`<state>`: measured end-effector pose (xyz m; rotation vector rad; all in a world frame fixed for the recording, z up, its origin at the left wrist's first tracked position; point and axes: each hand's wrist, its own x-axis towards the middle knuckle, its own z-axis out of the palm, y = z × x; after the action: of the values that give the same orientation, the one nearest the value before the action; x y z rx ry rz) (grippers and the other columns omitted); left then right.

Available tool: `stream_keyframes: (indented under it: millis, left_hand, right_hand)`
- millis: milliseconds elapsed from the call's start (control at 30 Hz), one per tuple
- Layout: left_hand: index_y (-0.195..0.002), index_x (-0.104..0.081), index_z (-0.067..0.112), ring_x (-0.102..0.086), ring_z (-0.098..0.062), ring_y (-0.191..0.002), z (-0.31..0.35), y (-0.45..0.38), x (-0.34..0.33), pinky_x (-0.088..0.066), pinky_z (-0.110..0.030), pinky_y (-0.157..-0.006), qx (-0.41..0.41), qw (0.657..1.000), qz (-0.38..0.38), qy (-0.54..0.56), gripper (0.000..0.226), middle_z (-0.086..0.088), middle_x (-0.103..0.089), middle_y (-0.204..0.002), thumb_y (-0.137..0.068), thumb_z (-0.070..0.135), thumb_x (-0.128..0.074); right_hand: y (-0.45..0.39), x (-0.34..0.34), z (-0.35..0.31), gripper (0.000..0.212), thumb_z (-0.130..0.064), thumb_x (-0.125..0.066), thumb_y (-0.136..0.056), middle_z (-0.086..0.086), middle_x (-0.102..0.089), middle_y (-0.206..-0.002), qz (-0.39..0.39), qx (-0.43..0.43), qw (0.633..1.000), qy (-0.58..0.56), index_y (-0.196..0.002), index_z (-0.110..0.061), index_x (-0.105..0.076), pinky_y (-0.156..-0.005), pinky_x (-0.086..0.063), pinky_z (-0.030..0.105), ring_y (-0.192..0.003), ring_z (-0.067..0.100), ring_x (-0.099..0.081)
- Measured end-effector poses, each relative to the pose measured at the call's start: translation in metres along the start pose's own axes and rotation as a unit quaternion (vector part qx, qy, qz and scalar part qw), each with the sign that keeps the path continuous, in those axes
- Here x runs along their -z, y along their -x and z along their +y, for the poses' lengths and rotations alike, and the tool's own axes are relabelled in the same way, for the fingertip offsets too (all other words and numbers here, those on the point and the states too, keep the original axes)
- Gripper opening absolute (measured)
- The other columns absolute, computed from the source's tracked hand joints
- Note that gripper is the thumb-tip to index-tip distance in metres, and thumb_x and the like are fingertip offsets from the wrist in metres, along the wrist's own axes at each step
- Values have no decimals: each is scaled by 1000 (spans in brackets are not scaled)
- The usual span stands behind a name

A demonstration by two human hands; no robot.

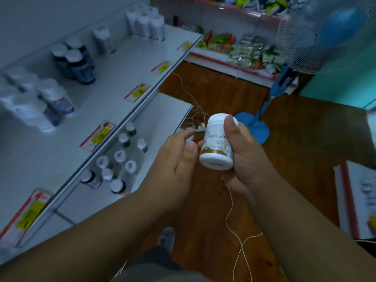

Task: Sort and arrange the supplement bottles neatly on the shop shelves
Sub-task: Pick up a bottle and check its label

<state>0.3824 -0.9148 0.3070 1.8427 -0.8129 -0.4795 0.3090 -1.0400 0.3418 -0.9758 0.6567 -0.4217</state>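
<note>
My right hand grips a white supplement bottle with a gold band, tilted with its base toward me, over the wooden floor. My left hand hovers just left of it, fingers loosely apart, thumb close to the bottle's side; whether it touches is unclear. On the upper shelf stand dark bottles and white bottles. More white bottles stand at the far left. The lower shelf holds several small white-capped bottles.
A blue standing fan stands on the floor ahead, with thin cords and a power strip beside it. Snack packets fill the far shelves. Red and yellow price tags line the shelf edge. A white box lies at the right.
</note>
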Motion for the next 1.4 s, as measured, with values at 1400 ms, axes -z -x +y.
stream_keyframes:
  millis: [1400]
  left_hand:
    - [-147,-29,19,-38,-30,-134,-89,-391,127,-35,-46,-108,272,821,278,-418,76,-9,-38,-149,-91,69,-22]
  right_hand:
    - [-516,-219,-96,38,-19,-76,-80,-10,-59,-111,-476,279,621,557,-109,-31,-53,-84,-53,37,-99,13,-58]
